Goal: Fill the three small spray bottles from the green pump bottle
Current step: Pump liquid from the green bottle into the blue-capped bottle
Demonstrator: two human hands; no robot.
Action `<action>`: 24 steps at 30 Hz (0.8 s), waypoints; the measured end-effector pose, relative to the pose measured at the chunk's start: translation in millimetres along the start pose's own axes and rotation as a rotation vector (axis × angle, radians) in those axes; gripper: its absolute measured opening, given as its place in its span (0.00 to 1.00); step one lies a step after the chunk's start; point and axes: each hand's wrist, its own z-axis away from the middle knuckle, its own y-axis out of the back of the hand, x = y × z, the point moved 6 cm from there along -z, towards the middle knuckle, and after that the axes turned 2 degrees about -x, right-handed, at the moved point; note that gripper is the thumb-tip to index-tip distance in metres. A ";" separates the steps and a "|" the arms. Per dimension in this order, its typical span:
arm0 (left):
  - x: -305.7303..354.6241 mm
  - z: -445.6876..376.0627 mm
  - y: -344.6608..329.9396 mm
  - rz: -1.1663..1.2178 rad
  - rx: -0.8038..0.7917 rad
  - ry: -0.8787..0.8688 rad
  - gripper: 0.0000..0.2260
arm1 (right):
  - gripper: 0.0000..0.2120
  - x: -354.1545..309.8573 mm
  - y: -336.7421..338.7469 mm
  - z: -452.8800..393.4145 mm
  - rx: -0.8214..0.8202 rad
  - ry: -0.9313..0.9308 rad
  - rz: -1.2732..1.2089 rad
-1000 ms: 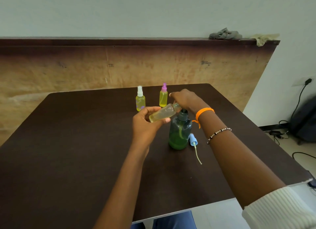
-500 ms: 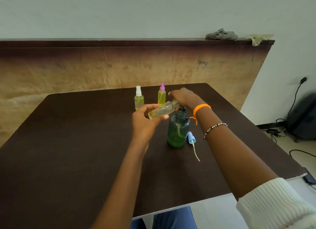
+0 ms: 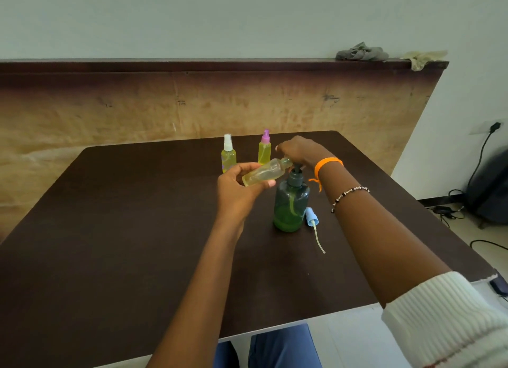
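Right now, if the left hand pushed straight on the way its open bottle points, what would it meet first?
Probably the green pump bottle's pump head under the right hand: the tilted spray bottle in the left hand already mouths toward it, though depth is unclear.

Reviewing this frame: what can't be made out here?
- Pump nozzle: hidden under the right hand, head view.
- Mouth of the tilted bottle held by the left hand: tucked under that hand; any flow unseen.
- Fill level in the green bottle: murky through dark plastic.
- Right elbow: cut off by the frame edge.

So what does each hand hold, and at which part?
The left hand holds the uncapped spray bottle by its base end. The right hand presses the green pump bottle's head, gripping nothing visible.
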 end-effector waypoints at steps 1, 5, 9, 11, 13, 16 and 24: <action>-0.5 -0.8 -0.3 0.000 0.000 0.002 0.15 | 0.27 -0.7 0.7 -2.3 0.005 0.012 0.008; -6.6 -0.9 -3.1 0.003 -0.005 0.010 0.15 | 0.23 9.5 -7.1 -14.4 -0.029 0.003 -0.126; -8.0 -0.4 -2.6 -0.002 -0.002 0.013 0.16 | 0.26 11.4 -7.9 -19.2 -0.017 0.017 -0.092; -5.5 0.4 -1.4 0.002 -0.002 0.009 0.16 | 0.28 7.2 -4.5 -11.6 -0.026 0.024 -0.045; -1.3 0.7 -1.6 0.003 -0.010 0.001 0.15 | 0.23 1.0 -3.1 -2.3 -0.074 0.040 -0.008; 3.0 -0.1 -1.1 -0.004 -0.017 -0.019 0.15 | 0.19 -2.4 0.1 -1.6 -0.094 0.022 0.034; -8.1 4.2 -4.7 0.011 -0.016 0.015 0.13 | 0.24 16.4 -4.7 -20.4 0.029 0.000 -0.106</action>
